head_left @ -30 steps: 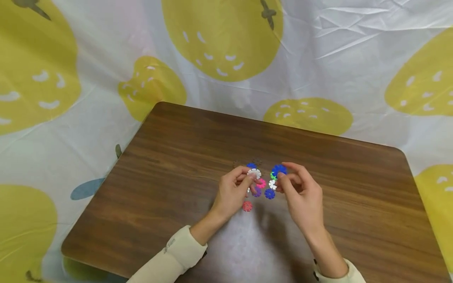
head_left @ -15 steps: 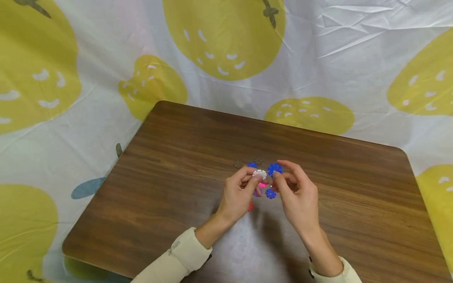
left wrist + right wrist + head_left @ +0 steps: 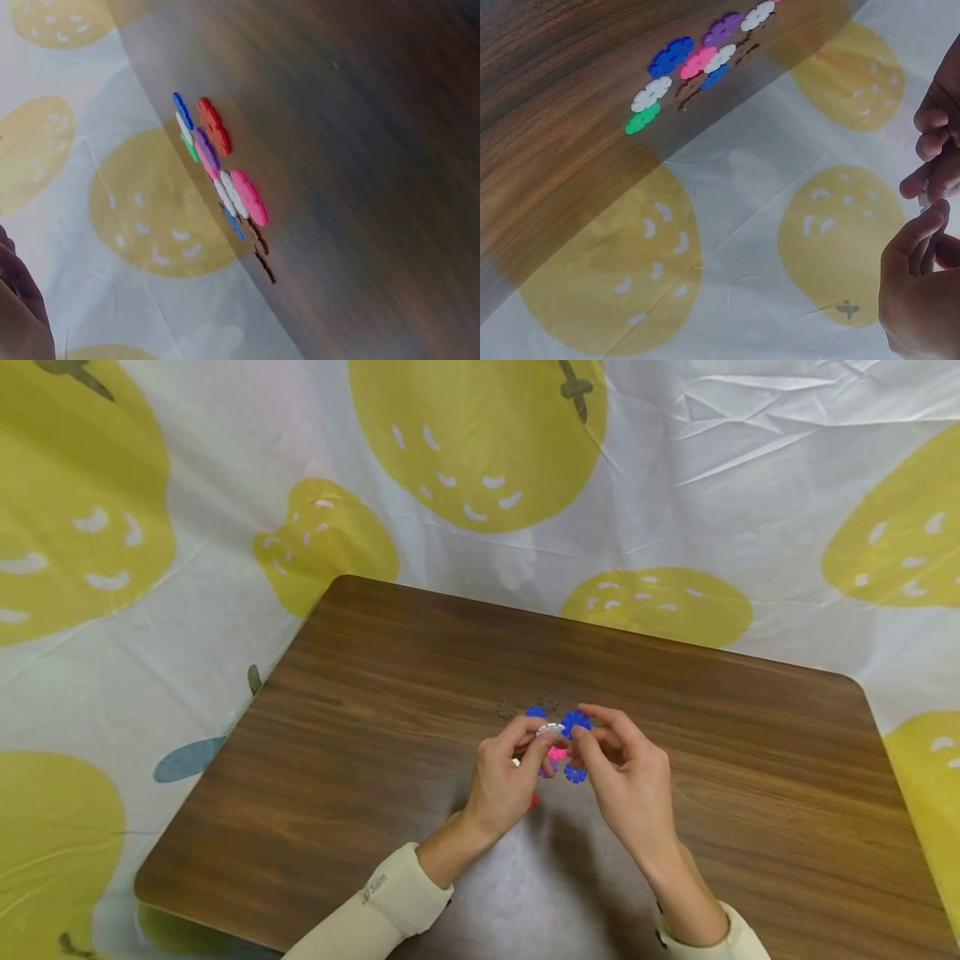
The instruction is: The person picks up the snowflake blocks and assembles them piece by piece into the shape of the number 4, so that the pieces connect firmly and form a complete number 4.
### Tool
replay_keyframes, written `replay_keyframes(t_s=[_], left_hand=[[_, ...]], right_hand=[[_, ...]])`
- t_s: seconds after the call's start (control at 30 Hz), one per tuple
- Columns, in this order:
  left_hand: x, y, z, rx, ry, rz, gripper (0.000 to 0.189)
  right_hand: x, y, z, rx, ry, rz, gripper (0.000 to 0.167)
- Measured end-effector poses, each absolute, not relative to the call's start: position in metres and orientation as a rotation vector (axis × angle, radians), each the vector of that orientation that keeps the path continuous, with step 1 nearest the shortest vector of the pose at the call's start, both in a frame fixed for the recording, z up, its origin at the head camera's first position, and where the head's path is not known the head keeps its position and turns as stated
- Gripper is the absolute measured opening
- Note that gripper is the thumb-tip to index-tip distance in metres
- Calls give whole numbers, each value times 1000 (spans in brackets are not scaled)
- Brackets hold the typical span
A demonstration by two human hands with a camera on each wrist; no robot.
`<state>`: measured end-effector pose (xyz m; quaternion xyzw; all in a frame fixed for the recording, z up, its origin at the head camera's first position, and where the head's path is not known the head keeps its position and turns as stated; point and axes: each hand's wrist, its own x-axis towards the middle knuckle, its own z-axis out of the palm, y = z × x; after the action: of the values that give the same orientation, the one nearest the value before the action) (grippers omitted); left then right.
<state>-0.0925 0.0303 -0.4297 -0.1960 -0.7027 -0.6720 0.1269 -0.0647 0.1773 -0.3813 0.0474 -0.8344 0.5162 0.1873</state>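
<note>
In the head view, my left hand (image 3: 506, 781) pinches a white notched interlocking disc (image 3: 550, 728) between thumb and fingers. My right hand (image 3: 633, 777) grips a blue notched interlocking disc (image 3: 577, 719) by its lower edge. The two discs are raised above the table, edge to edge in this view, the white one tilted nearly flat. Fingertips hide part of each. In the right wrist view both hands meet at the right edge, with a small pale edge showing between fingertips. Under the hands lie more discs, among them a pink disc (image 3: 557, 753) and another blue disc (image 3: 575, 773).
A brown wood-grain table (image 3: 390, 693) carries the loose discs. Brown discs (image 3: 506, 709) lie toward the back; a red disc (image 3: 214, 126) sits nearer the front. A green disc (image 3: 643, 118) ends the row in the right wrist view. A fruit-printed cloth (image 3: 480, 552) hangs behind.
My hands have come together: the left moved right with the white disc, the right moved left with the blue one. The white disc has tilted flatter and now meets the blue one.
</note>
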Motion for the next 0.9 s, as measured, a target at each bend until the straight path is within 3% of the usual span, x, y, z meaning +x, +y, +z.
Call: replay_keyframes(t_s=[0.67, 0.9], left_hand=[[-91, 37, -436, -624, -1978, -1941, 4], [-94, 32, -433, -625, -1993, -2114, 13]], right_hand=[[-62, 176, -379, 27, -2385, 1597, 21], [-65, 176, -377, 78, -2383, 1658, 22]])
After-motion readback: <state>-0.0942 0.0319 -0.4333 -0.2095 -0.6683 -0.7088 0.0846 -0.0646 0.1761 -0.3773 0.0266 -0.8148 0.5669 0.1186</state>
